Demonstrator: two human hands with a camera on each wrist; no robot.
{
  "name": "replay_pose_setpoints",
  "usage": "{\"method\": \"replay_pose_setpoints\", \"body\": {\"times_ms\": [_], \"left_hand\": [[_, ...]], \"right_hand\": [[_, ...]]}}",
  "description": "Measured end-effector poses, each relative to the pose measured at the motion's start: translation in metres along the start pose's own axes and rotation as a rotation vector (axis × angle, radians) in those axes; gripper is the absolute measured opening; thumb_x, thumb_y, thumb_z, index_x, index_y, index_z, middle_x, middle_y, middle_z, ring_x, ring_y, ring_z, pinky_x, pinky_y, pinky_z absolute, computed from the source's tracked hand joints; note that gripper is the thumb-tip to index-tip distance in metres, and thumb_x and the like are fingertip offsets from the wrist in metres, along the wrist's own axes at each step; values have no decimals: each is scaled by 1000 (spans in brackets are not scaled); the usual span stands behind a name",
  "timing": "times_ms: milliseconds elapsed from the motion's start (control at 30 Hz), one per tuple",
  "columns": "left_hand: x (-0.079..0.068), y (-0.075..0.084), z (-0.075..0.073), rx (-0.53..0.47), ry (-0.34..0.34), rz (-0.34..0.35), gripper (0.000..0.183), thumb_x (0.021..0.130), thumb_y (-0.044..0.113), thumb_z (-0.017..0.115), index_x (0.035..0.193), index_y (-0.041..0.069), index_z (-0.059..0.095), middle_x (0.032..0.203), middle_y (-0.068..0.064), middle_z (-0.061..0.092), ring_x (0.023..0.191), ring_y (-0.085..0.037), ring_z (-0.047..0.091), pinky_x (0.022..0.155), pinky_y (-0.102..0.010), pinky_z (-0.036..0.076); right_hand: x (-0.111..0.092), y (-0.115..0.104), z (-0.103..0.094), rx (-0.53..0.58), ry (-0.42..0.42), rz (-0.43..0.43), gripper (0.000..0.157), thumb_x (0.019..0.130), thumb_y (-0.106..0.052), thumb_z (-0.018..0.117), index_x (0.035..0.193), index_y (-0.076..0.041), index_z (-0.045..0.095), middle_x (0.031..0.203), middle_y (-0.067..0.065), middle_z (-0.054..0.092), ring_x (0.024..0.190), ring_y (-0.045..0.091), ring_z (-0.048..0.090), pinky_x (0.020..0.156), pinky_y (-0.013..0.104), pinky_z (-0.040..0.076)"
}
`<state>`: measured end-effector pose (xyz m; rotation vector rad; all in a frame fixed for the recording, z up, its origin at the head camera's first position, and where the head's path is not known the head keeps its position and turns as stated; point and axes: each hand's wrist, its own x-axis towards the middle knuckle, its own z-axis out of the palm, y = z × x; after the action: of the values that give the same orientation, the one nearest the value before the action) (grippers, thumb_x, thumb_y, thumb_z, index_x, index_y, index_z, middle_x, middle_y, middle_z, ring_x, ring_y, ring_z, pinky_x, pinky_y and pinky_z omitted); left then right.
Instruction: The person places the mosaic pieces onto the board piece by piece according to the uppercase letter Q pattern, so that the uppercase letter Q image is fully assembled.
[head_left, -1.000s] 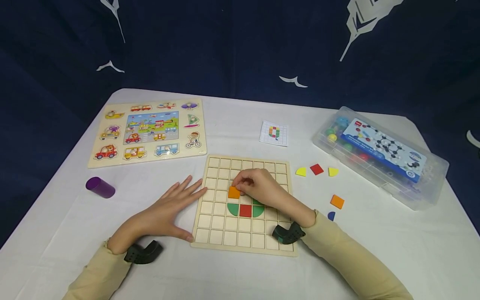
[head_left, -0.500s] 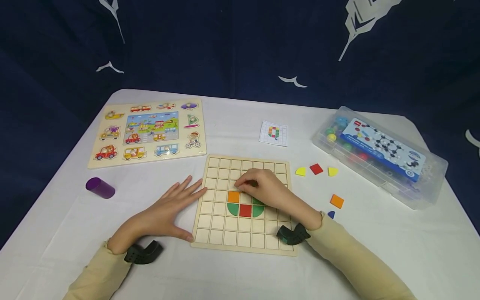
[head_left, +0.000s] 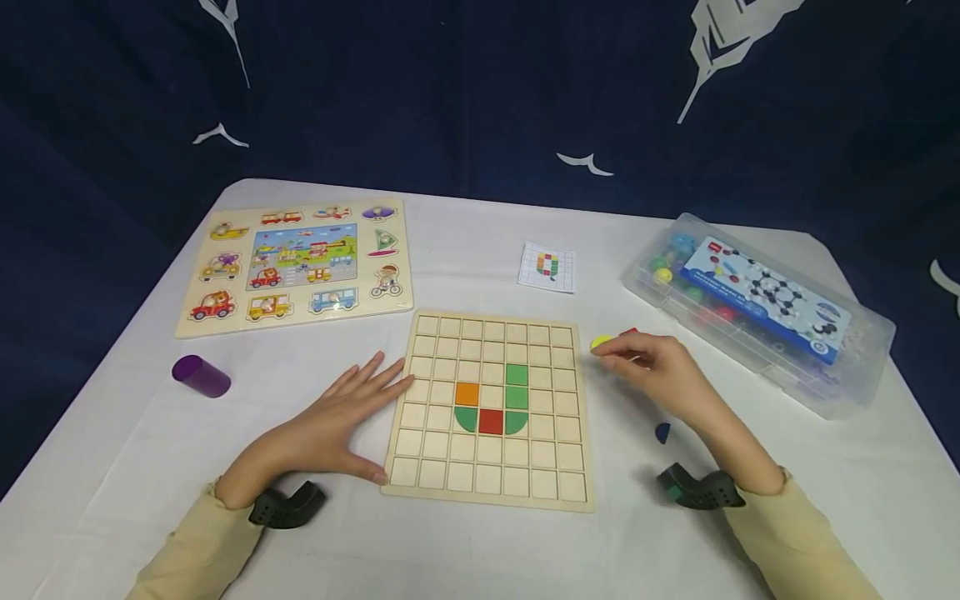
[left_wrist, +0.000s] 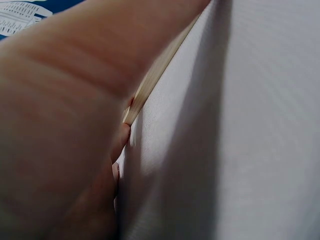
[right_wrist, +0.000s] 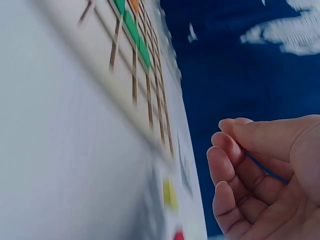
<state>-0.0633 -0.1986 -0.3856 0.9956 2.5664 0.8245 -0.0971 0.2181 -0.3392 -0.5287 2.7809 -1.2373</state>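
My left hand (head_left: pixel 330 425) lies with fingers spread, its fingertips and thumb at the left edge of a wooden grid board (head_left: pixel 442 477). On that board are an orange square tile (head_left: pixel 467 394), a red square tile (head_left: pixel 491 422), green square tiles (head_left: pixel 517 387) and two green quarter-round tiles. Right of the board hovers my right hand (head_left: pixel 663 379), fingers loosely curled, thumb and forefinger close together; nothing shows between them in the right wrist view. Just beyond its fingertips is a yellow quarter-round tile (head_left: pixel 599 341). A red tile (head_left: pixel 631 332) is partly covered by this hand.
A small blue tile (head_left: pixel 662 432) lies below the right hand. Behind the board is a printed pattern card (head_left: pixel 547 267). A clear plastic case (head_left: pixel 757 312) stands at the right. A picture peg puzzle (head_left: pixel 296 265) and a purple cylinder (head_left: pixel 201 376) are at the left.
My right hand has left the orange tile on the board and moved right, over the loose tiles. The orange tile now sits squarely in its cell. The left hand has stayed put.
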Motion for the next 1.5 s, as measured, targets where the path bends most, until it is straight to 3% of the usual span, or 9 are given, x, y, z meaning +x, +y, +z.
{"method": "replay_pose_setpoints", "body": {"times_ms": [200,367,533,667,800,1033,1500], "left_hand": [[0,0,0,5,-12,-7,117,58,68,71,150,14,23,155,-5,9,140,-26,-7,109,-48,-2],[0,0,-1,3,-14,-6,116,59,65,74,150,12,24,155,-5,9,140,-26,-7,109,-47,-3],[0,0,0,-1,-15,-7,116,59,64,74,149,13,24,155,-5,9,140,-26,-7,109,-47,-3],[0,1,0,-3,-16,-8,116,59,65,74,150,13,24,155,-5,9,140,-26,-7,109,-47,-3],[0,1,-1,3,-17,-6,117,59,66,73,150,12,23,155,-5,9,140,-26,-7,109,-48,-3],[1,1,-1,1,-16,-14,118,58,65,74,150,13,23,155,-6,9,140,-27,-8,109,-48,-3],[0,1,0,-4,-13,-10,117,58,61,77,150,13,23,155,-6,9,140,-27,-7,109,-48,-4]], "right_hand": [[-36,29,-29,-36,80,206,23,91,-20,62,105,-4,69,101,9,66,82,10,55,65,19,47],[-54,47,-41,-60,108,272,27,92,-21,61,107,0,68,103,6,66,86,0,51,67,14,44],[-63,59,-41,-42,75,306,28,91,-18,63,109,3,67,101,9,67,81,-3,56,67,11,45],[-65,64,-37,-54,60,293,29,88,-17,67,110,2,67,98,10,67,76,3,58,64,15,46],[-65,64,-34,-99,66,245,30,82,-13,73,109,0,68,90,7,60,71,9,49,57,18,41],[-63,63,-26,-172,66,190,28,78,-7,76,105,-4,68,87,5,51,75,15,41,59,22,34],[-63,59,-22,-209,89,180,29,75,3,74,102,-1,66,90,7,55,76,18,42,61,19,37]]}}
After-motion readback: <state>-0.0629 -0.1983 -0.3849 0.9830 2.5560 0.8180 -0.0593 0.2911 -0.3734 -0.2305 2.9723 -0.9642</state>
